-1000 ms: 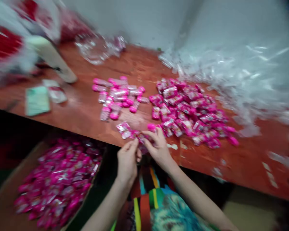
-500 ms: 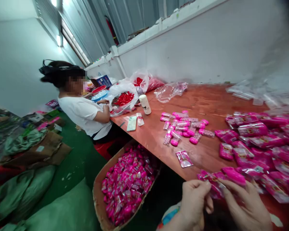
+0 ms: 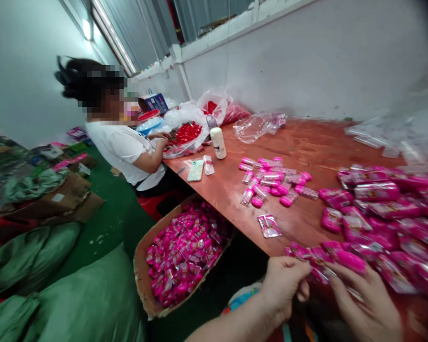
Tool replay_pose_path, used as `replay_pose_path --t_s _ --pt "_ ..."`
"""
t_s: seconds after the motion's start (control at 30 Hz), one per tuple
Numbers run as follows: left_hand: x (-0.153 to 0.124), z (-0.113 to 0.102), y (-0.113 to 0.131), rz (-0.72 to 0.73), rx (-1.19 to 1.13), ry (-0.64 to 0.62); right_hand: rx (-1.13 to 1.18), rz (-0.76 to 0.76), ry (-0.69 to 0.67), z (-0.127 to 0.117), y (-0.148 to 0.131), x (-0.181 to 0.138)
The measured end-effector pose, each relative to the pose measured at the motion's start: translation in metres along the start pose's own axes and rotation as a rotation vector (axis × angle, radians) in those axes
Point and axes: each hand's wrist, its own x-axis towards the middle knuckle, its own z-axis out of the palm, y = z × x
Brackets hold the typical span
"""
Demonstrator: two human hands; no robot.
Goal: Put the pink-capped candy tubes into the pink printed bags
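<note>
My left hand (image 3: 285, 285) pinches the edge of a pink printed plastic packet (image 3: 316, 259) at the table's near edge. My right hand (image 3: 365, 299) holds a small pink-capped tube (image 3: 351, 261) along its fingers, and its thumb and forefinger meet the packet's lower edge. How far the tube is inside any wrapper, I cannot tell. Just past the left hand lies a flat pink packet (image 3: 269, 225). Beyond it is a loose group of clear tubes with pink caps (image 3: 271, 180). A heap of filled pink packets (image 3: 381, 213) lies to the right, close to the right hand.
Below the table edge stands a cardboard box (image 3: 141, 275) full of pink packets. A white bottle (image 3: 218, 143) and a phone (image 3: 195, 171) rest on the table (image 3: 231, 197). A co-worker (image 3: 117, 142) sits at a bag of red pieces (image 3: 189, 133). Green sacks (image 3: 89, 294) lie left.
The view has shifted slightly. Both hands still work close together at the same packet, with the tube still in the right hand. The co-worker's hand has moved to the bag of red pieces.
</note>
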Motion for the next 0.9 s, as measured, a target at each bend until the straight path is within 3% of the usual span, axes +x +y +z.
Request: replay_pose_path --t_s 0.17,0.37,0.5,0.73,0.9 --pt "0.002 -0.001 0.015 0.068 -0.044 0.045 0.161 0.238 0.051 -0.003 -0.029 0.013" --pt "0.036 0.0 0.018 0.074 -0.195 0.025 0.553 0.455 0.005 -0.003 -0.031 0.013" --pt "0.036 0.006 0.013 0.06 -0.143 -0.036 0.776 0.566 -0.071 0.002 -0.039 0.006" --pt "0.029 0.014 0.007 0.162 -0.06 -0.079 0.797 0.699 -0.076 0.008 -0.045 0.006" --pt "0.028 0.012 0.008 0.163 -0.036 -0.15 0.828 0.713 -0.195 0.003 -0.048 0.006"
